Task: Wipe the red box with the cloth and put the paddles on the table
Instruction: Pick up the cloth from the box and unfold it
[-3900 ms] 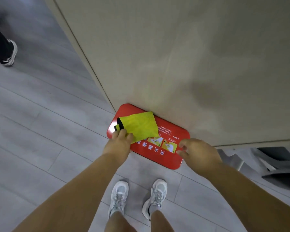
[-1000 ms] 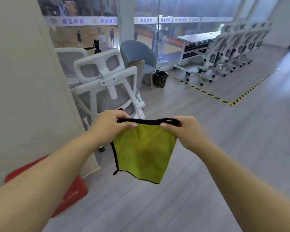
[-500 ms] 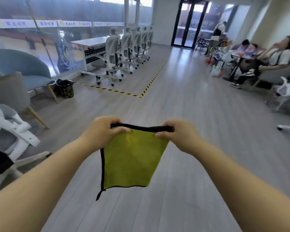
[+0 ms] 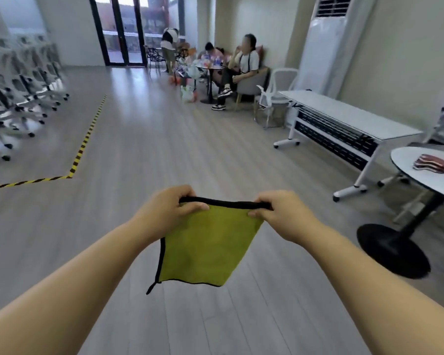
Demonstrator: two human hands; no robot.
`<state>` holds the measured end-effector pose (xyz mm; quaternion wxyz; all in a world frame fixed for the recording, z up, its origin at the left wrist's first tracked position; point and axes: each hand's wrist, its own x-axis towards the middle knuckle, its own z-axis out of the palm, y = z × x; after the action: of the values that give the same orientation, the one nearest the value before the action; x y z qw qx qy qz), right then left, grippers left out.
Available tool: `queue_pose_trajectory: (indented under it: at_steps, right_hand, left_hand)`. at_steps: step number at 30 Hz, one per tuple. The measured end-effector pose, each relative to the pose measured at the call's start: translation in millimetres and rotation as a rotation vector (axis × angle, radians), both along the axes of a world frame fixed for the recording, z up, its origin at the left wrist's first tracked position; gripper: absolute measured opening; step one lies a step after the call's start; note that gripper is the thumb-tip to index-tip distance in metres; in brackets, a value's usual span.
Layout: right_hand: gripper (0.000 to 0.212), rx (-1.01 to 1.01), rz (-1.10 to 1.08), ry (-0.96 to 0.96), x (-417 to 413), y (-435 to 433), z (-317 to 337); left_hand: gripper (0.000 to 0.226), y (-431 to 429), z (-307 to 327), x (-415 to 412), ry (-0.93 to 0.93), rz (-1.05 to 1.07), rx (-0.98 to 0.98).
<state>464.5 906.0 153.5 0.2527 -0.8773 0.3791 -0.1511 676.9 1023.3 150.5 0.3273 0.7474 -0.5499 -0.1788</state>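
One cloth (image 4: 205,248), yellow-green with a black hem, hangs in the air at the middle of the view, stretched by its top edge between two hands. The left hand (image 4: 166,210) pinches the top left corner, its fingers (image 4: 194,208) clamped on the hem; the right hand (image 4: 283,213) pinches the top right corner, its fingers (image 4: 258,213) closed on the hem likewise. The cloth's lower left corner trails a short black tail toward 7 o'clock. Below lies grey plank floor (image 4: 164,155). At 3 o'clock stands one round white table (image 4: 436,183) on a black foot, and on it rests a stack of red and white flat things (image 4: 433,163), too blurred to count. Beyond it at 2 o'clock stands one long white table (image 4: 349,116). At 12 o'clock three people (image 4: 241,65) are gathered round a small table. One yellow and black floor stripe (image 4: 85,144) runs toward 10 o'clock, beside a row of white chairs (image 4: 16,98)
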Motion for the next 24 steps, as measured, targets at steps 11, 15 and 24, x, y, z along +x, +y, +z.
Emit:
queue_pose_trajectory:
  at_steps: [11,15,24]
  right_hand:
    - [0.008,-0.032,-0.427,0.095,-117.8,-187.3,-1.6]
    - [0.011,-0.039,-0.577,0.103,-167.4,-245.7,-9.4]
    - [0.007,-0.103,-0.812,0.056,-297.8,-388.0,-15.3]
  left_hand:
    - [0.009,-284.9,-2.5,-73.5,-0.105,-0.551,0.042]
    - [0.007,-376.8,-9.9,-123.2,-0.157,-0.657,0.029]
    - [0.006,-573.8,-14.6,-265.9,-0.233,-0.757,-0.103]
